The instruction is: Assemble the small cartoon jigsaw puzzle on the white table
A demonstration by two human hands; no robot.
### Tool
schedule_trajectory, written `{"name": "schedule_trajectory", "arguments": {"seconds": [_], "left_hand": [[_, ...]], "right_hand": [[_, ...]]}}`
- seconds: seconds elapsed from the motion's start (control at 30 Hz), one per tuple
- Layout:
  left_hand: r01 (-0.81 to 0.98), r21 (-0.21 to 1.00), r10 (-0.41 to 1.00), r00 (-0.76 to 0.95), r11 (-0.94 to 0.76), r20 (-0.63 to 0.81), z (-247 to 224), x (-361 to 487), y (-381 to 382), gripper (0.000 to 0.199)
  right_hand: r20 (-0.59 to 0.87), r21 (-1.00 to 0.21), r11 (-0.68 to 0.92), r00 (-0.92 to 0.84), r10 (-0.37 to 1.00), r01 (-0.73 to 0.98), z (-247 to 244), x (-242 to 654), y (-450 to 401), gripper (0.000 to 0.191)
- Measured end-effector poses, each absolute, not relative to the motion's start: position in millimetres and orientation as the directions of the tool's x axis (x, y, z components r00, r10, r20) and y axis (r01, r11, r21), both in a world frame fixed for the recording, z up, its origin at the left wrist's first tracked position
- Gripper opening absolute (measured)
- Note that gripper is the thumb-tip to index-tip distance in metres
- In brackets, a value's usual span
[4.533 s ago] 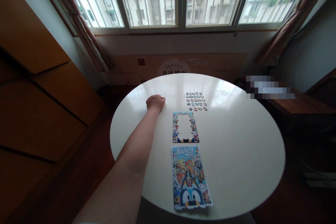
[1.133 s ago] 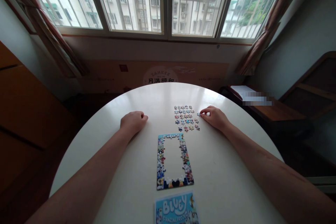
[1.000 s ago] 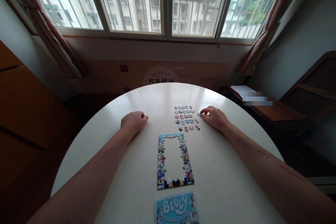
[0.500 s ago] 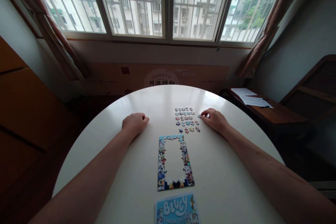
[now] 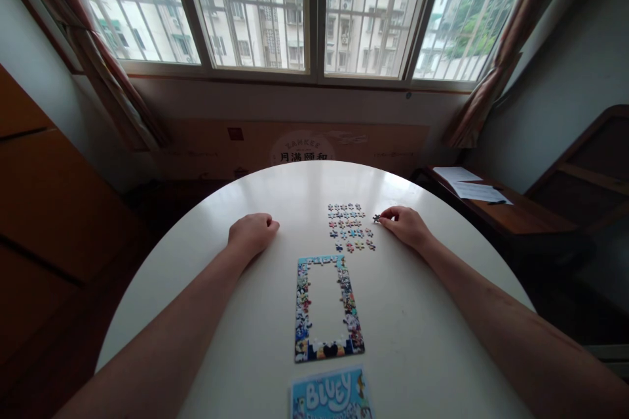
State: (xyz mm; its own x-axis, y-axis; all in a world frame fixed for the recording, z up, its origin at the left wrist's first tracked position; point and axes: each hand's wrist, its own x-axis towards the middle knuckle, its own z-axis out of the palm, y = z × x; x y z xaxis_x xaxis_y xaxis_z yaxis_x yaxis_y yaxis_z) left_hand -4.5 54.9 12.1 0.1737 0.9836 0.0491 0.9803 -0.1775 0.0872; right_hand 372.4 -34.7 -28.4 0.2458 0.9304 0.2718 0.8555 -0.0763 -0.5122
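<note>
Pinched between the fingertips of my right hand point(image 5: 403, 225) is a small puzzle piece point(image 5: 377, 218), held just right of the loose pieces. Those loose puzzle pieces point(image 5: 344, 224) lie in rows on the white round table point(image 5: 236, 340). My left hand point(image 5: 251, 233) rests on the table to their left, its fingers curled closed with nothing visible in them. Nearer to me is a puzzle frame point(image 5: 302, 308) with its border assembled and a bare middle. Below it lies a blue box or card point(image 5: 334, 396) with "BLUEY" on it, cut off by the bottom edge of the view.
Papers point(image 5: 476, 192) and a dark pen lie on a brown wooden surface point(image 5: 511, 219) to the right. Beyond the table's far edge stands a printed cardboard panel point(image 5: 196, 144) below the windows. An orange-brown cabinet point(image 5: 54, 209) is at the left.
The piece in my right hand has tilted and now shows a darker side. My right hand has shifted very slightly. My left hand stays put.
</note>
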Motion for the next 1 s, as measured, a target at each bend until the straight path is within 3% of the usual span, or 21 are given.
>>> {"name": "schedule_trajectory", "arguments": {"seconds": [0.5,0.67,0.73,0.8,0.9,1.0], "left_hand": [[0.973,0.084,0.976,0.209,-0.214,0.067,16.6,-2.8,48.1,0.034],[0.911,0.127,0.913,0.371,-0.393,0.169,31.6,10.0,26.8,0.035],[0.826,0.208,0.848,0.48,-0.523,0.225,39.2,19.8,14.7,0.036],[0.704,0.365,0.793,0.558,-0.609,0.245,44.6,30.4,3.3,0.035],[0.524,0.628,0.763,0.619,-0.576,0.184,45.8,44.2,-8.9,0.029],[0.412,0.778,0.744,0.66,-0.474,0.104,40.0,52.9,-14.7,0.03]], "right_hand": [[0.376,-0.45,0.003,0.187,0.908,0.893,-27.9,375.8,-40.3,0.016],[0.451,-0.432,0.086,0.133,0.882,0.898,-10.9,362.5,-52.7,0.016],[0.495,-0.427,0.194,0.048,0.868,0.883,-2.6,348.2,-60.4,0.015],[0.53,-0.435,0.325,-0.054,0.846,0.84,4.0,330.3,-68.9,0.014],[0.523,-0.475,0.434,-0.151,0.839,0.765,9.3,304.4,-80.1,0.012],[0.514,-0.507,0.484,-0.201,0.834,0.714,10.8,288.3,-87.0,0.009]]}}
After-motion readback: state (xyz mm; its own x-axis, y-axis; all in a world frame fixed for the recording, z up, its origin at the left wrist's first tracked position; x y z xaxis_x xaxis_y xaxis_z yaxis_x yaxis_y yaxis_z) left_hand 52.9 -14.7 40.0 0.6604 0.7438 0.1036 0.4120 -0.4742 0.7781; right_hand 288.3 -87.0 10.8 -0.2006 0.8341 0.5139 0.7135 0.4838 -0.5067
